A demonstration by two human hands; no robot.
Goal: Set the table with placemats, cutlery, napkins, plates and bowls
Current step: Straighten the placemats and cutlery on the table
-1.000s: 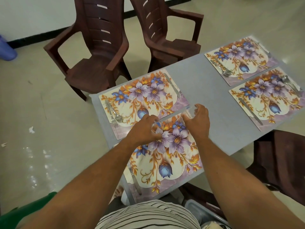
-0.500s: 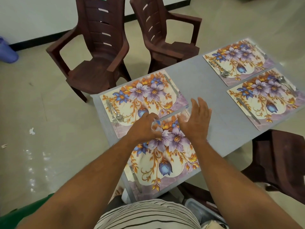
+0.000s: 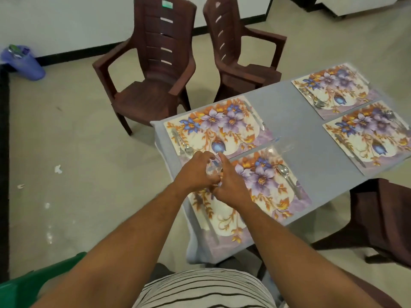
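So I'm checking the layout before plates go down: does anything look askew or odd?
Mostly tidy. The four placemats sit in neat pairs with cutlery on them. One oddity: a clear glass stands off the near mat, on bare table at its far corner. Both hands grip another clear item.

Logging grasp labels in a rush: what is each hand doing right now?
Left hand: curled round a clear glass.
Right hand: holds the same glass, forefinger straight.
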